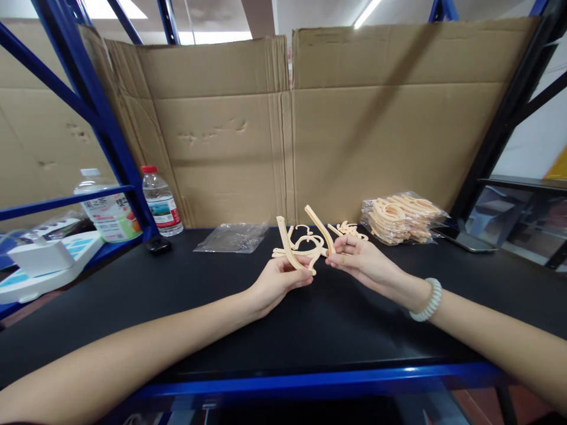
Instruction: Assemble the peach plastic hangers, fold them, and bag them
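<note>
A: Left hand point(275, 283)?
B: Fingers clamped on a pale curved piece point(284, 241), held up over the black table point(354, 333).
A: Right hand point(365, 261)?
B: Pinching a strip point(319, 225) by its lower end, just right of the piece; top leans left.
A: Surroundings?
B: Loose parts point(348, 229) beyond the hands. Filled bag point(398, 218) right, flat bag point(231, 238) left, red-capped bottle point(162, 203) farther left.

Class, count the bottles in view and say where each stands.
2: red-capped bottle on the black table, back left; white-capped bottle farther left, partly behind a blue bar.
</note>
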The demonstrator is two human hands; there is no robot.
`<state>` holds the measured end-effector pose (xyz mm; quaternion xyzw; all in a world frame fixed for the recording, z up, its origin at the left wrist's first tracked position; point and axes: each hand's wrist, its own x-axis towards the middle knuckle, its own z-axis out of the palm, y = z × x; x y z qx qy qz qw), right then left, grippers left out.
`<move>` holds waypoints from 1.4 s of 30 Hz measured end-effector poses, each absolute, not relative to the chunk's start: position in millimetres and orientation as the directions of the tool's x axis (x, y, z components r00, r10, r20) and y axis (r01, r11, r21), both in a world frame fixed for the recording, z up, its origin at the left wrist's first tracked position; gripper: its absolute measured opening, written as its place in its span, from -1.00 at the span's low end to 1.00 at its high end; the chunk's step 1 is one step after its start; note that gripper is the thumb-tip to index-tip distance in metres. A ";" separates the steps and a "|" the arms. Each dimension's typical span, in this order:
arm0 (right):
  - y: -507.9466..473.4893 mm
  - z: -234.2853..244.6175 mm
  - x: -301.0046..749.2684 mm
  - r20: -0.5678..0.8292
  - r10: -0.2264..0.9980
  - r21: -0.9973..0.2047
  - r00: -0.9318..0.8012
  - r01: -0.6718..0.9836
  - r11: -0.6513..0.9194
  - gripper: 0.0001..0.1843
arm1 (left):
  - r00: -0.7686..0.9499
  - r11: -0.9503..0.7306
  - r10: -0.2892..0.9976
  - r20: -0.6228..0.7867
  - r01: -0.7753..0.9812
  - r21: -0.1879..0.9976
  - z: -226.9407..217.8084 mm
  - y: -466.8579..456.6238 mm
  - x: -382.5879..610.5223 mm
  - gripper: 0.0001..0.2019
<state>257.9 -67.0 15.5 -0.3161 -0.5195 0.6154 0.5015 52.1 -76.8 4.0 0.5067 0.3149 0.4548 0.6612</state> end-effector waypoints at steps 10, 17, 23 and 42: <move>-60.9 -2.1 253.0 0.101 0.943 -0.986 -0.318 -0.159 0.052 -0.70 | 0.409 0.027 0.909 0.080 -0.248 0.968 -1.0 -74.5 51.1 -0.74; -64.3 -2.9 248.1 0.139 0.915 -0.980 -0.379 -0.188 0.071 -0.69 | 0.442 -0.003 0.890 0.114 -0.243 0.970 -0.7 -74.3 50.9 -0.74; -68.4 -0.2 246.2 0.201 0.866 -0.979 -0.459 -0.133 0.156 -0.71 | 0.477 -0.028 0.869 0.131 -0.217 0.976 -1.2 -73.4 50.4 -0.80; -81.3 3.9 237.8 0.360 0.836 -0.921 -0.415 -0.016 0.389 -0.85 | 0.333 -0.137 0.920 0.207 -0.220 0.966 -1.9 -84.1 55.8 -0.90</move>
